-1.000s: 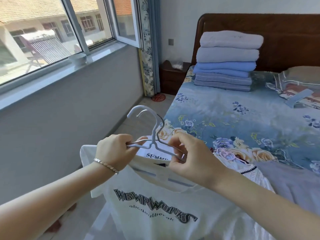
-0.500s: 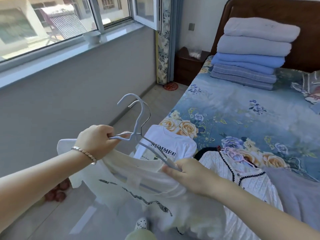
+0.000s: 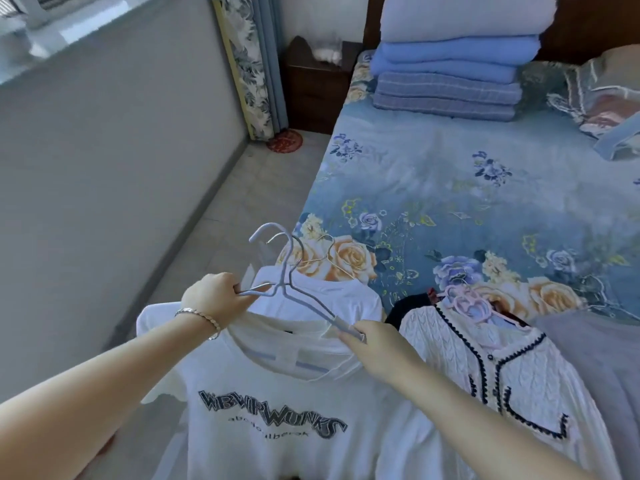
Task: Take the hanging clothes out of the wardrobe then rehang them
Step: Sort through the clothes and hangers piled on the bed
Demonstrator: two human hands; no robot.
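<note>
Head view: at the bed's near left corner, the left hand [image 3: 216, 299], a thin beaded bracelet [image 3: 199, 317] on its wrist, has its fingers [image 3: 241, 295] clenched round one arm of a pale grey-blue wire hanger [image 3: 287, 294] just below the hook. The right hand [image 3: 377, 344] pinches the hanger's other arm at its tip, where that arm meets the collar of a white T-shirt with black block lettering [image 3: 277, 403]. This shirt hangs from the two hands over the bed's left edge, its printed front facing up towards the camera. A second thin wire hook shows just behind the grey-blue one; which garment it belongs to cannot be told. On the bed with the blue rose-printed cover [image 3: 433, 188], just beyond the hands, lies a plain white T-shirt [image 3: 332, 296]. Beside it, further in from the bed's left edge, lies a cream cable-knit cardigan with dark scalloped trim [image 3: 485, 358] on a pink plastic hanger [image 3: 467, 303]. At the bed's head a stack of folded blue and grey blankets [image 3: 453, 64] rests. A dark wooden nightstand [image 3: 311, 88] stands just left of the bed's head.
</note>
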